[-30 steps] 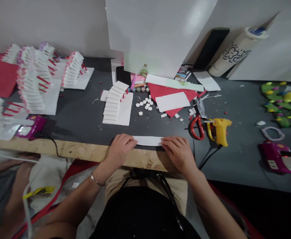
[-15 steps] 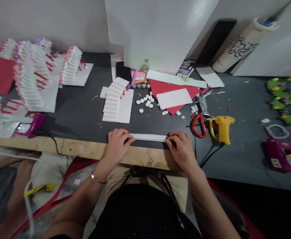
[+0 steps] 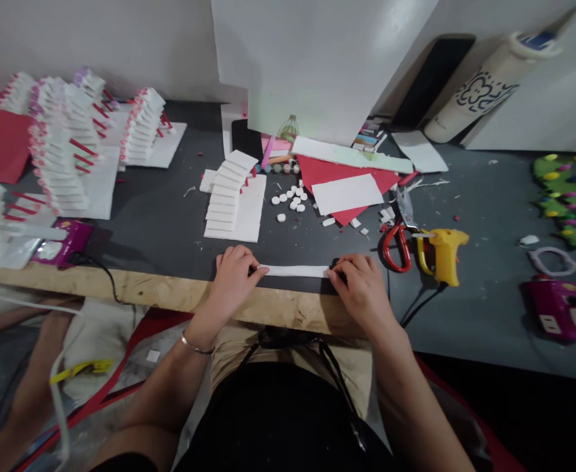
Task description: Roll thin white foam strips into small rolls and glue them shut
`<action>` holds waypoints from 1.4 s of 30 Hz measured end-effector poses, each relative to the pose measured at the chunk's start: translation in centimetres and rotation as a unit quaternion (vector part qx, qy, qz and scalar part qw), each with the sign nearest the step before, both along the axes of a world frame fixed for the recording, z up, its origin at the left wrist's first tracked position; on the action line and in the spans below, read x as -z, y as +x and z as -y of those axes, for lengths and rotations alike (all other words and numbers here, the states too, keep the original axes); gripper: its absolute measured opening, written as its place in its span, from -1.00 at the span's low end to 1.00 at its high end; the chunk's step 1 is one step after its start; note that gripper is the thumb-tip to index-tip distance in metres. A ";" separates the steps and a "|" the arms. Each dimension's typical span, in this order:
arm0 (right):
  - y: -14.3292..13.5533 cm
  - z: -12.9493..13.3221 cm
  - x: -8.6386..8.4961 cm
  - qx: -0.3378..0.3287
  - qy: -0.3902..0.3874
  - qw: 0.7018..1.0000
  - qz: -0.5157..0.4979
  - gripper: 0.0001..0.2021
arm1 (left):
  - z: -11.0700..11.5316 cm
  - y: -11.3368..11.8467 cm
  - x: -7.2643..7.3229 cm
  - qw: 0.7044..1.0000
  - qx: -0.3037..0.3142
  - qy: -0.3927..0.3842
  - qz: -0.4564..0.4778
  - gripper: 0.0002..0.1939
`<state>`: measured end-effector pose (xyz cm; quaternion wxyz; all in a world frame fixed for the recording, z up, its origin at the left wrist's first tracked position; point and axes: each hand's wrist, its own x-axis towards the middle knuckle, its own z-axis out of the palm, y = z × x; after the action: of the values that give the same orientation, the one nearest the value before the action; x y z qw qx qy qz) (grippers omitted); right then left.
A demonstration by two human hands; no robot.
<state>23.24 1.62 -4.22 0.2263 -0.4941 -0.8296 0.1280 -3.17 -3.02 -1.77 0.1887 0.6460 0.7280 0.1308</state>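
A narrow white strip (image 3: 295, 271) lies level near the table's front edge, between my two hands. My left hand (image 3: 236, 275) pinches its left end between thumb and fingers. The right end is pinched by my right hand (image 3: 359, 283). Beyond the strip stands a small white stepped staircase (image 3: 222, 208) on a white base, with short red sticks at its upper right. Several small white discs (image 3: 295, 199) lie to the right of it. A white rectangular card (image 3: 347, 194) rests on a red sheet (image 3: 312, 172).
Red-handled scissors (image 3: 397, 249) and a yellow glue gun (image 3: 448, 255) with a cord lie right of my right hand. More staircases (image 3: 64, 164) stand at the left beside a purple device (image 3: 66, 244). A bottle (image 3: 482, 92) stands at the back right. Another person's limbs show lower left.
The strip now looks narrower, seemingly tilted or folded over. Both hands still pinch its ends and have shifted only slightly. The whole view has moved a little.
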 end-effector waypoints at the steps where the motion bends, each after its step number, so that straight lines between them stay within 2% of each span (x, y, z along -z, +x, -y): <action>1: 0.0 -0.1 0.0 -0.001 -0.005 1.000 -0.005 -0.78 | 0.0 0.0 0.0 1.000 0.003 0.000 -0.002 -0.78; 8: 0.0 -0.3 -0.2 0.000 -0.059 0.992 -0.114 -0.80 | 0.3 -0.1 0.2 1.000 0.018 0.014 -0.008 -0.78; 12: 0.3 -0.1 0.0 -0.016 -0.066 0.988 -0.136 -0.81 | 0.4 0.0 0.2 1.000 0.008 0.017 -0.011 -0.79; 24: 0.3 0.0 0.9 0.013 -0.040 0.996 -0.084 -0.75 | 1.0 -0.2 0.7 0.999 -0.019 0.041 0.027 -0.76; 35: 0.1 0.4 0.7 0.031 -0.056 0.996 -0.070 -0.76 | 0.1 -0.1 -0.3 1.000 -0.002 0.002 0.011 -0.72; 40: -0.1 0.5 0.6 0.045 -0.059 0.995 -0.067 -0.87 | 0.0 -0.2 -0.4 1.000 -0.008 0.010 0.016 -0.84; 42: -0.1 0.5 0.7 0.037 -0.051 0.996 -0.057 -0.88 | 0.2 -0.2 -0.2 0.999 0.018 0.031 0.023 -0.95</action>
<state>23.12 1.10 -4.88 0.2520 -0.5274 -0.7889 0.1898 -3.35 -3.20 -1.54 0.1876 0.6617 0.7070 0.1647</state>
